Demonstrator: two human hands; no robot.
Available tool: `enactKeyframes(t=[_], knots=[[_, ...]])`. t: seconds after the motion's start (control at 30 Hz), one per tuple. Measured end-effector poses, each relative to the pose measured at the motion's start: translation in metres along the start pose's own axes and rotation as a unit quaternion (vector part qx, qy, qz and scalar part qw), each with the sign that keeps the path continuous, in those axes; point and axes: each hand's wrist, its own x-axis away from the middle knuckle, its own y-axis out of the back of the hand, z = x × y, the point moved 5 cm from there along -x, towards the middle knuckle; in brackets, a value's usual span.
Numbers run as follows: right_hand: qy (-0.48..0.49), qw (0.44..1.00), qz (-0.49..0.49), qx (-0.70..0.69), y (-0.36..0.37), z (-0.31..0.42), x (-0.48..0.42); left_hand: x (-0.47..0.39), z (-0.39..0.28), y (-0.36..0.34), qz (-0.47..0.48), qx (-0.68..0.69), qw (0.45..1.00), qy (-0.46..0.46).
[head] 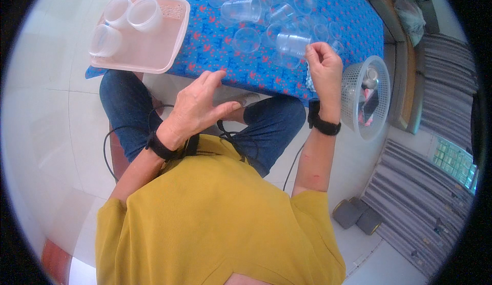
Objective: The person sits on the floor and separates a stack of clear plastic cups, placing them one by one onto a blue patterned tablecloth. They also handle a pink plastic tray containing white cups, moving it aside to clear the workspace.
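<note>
Between its thumb and fingertips, my right hand (325,60) pinches the rim of a clear plastic cup (293,44), which lies sideways over the near right part of the table. My left hand (200,100) hangs over my lap by the table's front edge, fingers apart, holding nothing. Several clear plastic cups (246,40) lie scattered about on the blue patterned tablecloth (207,48), some upright and some on their sides. At the left, a pink plastic tray (153,56) bears three stacks of round plastic cups (144,15), grouped toward its far and left sides.
To the right of the table stands a white perforated plastic basket (348,93) with a phone (371,104) and other items inside. Striped grey mats (407,204) and a pair of grey slippers (357,215) lie on the tiled floor. Black cables run past my legs.
</note>
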Motion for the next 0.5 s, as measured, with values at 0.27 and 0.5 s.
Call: enactKeyframes(t=[0.27, 0.5], knots=[[0.001, 1.0, 0.002, 0.018, -0.015, -0.018, -0.024, 0.0, 0.002, 0.003, 0.023, -0.018, 0.999, 0.017], [-0.013, 0.998, -0.005, 0.055, -0.019, -0.044, -0.018, 0.0, -0.001, 0.004, 0.018, -0.011, 1.0, 0.008]])
